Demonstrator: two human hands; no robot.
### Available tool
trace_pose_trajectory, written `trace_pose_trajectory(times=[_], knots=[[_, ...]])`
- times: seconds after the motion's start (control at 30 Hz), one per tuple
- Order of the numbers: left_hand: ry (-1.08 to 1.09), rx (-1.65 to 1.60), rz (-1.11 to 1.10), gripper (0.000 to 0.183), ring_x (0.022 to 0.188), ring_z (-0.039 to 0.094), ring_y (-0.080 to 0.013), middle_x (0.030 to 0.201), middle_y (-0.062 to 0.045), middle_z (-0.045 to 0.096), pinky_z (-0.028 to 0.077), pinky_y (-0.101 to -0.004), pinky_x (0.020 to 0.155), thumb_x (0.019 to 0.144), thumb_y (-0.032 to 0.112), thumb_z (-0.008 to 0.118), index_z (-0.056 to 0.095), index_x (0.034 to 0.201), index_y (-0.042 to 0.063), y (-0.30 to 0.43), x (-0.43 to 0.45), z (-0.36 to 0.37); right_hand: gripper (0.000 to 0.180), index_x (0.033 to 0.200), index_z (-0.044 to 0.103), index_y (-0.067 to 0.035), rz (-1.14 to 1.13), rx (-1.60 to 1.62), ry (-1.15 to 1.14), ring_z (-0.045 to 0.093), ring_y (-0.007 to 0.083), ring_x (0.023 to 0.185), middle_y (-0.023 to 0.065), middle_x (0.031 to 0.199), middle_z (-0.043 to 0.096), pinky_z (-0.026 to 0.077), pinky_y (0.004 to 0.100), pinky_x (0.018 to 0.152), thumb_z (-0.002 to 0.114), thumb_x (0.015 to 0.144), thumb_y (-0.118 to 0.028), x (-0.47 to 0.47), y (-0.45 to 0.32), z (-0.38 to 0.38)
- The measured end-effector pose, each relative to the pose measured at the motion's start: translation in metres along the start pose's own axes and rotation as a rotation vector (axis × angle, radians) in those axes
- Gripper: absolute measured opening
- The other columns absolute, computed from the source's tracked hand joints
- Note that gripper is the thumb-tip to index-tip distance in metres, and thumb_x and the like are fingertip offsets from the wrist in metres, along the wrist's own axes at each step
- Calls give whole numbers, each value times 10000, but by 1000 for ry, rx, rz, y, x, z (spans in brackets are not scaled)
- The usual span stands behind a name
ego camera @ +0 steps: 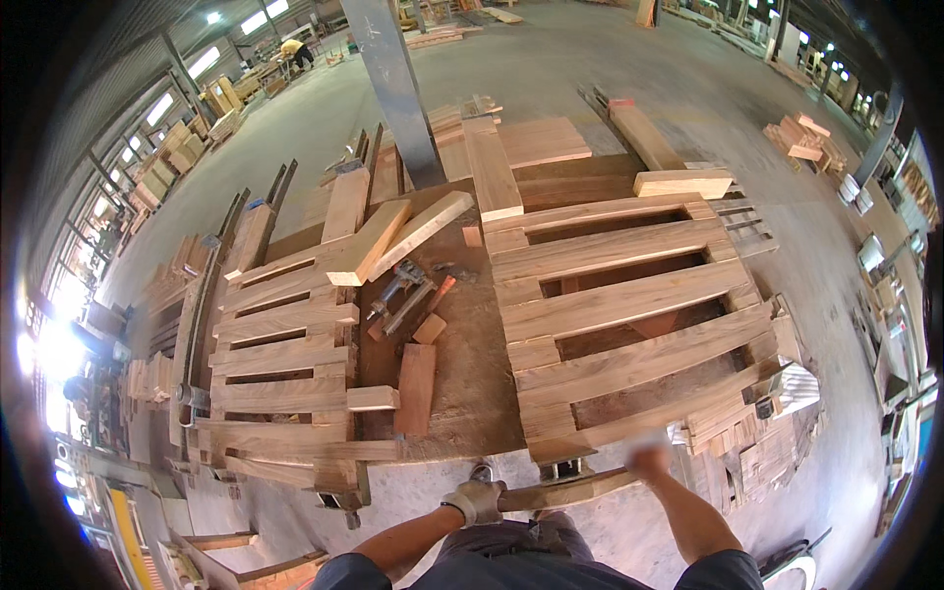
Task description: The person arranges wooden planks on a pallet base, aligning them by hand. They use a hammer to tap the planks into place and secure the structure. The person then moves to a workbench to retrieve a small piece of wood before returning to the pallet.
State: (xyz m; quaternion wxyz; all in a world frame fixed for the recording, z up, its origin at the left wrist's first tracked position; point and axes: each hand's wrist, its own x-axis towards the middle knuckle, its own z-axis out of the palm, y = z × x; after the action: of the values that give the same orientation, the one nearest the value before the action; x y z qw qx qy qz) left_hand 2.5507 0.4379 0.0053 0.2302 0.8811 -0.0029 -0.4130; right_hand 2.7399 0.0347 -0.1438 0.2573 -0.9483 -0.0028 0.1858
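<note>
My left hand, in a pale work glove, grips the left end of a wooden board held level in front of my waist. At the board's right end is my right hand, blurred, so its fingers and whatever it touches there do not show clearly. Just beyond the board, a large slatted wooden frame lies on the worktable, and a second slatted frame lies to the left. Between them rest a pneumatic nail gun, a bar-shaped metal tool and small wood blocks.
Two thick planks lean across the left frame's far corner. A steel column rises behind the table. Bar clamps stick out at the far left. Scrap wood is piled at the right, and a person bends over far away.
</note>
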Motion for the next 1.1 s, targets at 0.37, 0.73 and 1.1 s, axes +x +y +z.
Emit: trace_pose_trajectory(times=[0.37, 0.73, 1.1], knots=[[618, -373, 19, 606, 1243, 653, -401, 1334, -242, 674, 525, -485, 1063, 921, 418, 728, 613, 1413, 85, -53, -12, -48, 359, 775, 783, -34, 229, 126, -40, 756, 362, 843, 193, 825, 767, 596, 461, 842, 644, 835, -359, -23, -55, -25], [870, -53, -66, 502, 1222, 641, -441, 1304, -281, 674, 510, -513, 1060, 1045, 240, 574, 509, 1509, 60, -60, 106, -363, 360, 748, 761, -20, 79, -207, 211, 724, 440, 783, 249, 784, 726, 574, 526, 800, 670, 818, -362, -21, -5, -6], [717, 118, -78, 556, 1130, 705, -403, 1235, -243, 720, 555, -498, 990, 1090, 298, 494, 404, 1610, 126, -98, 211, -447, 409, 709, 750, -7, 71, -228, 299, 715, 364, 650, 205, 697, 720, 562, 484, 676, 771, 836, -394, -35, -16, -10]])
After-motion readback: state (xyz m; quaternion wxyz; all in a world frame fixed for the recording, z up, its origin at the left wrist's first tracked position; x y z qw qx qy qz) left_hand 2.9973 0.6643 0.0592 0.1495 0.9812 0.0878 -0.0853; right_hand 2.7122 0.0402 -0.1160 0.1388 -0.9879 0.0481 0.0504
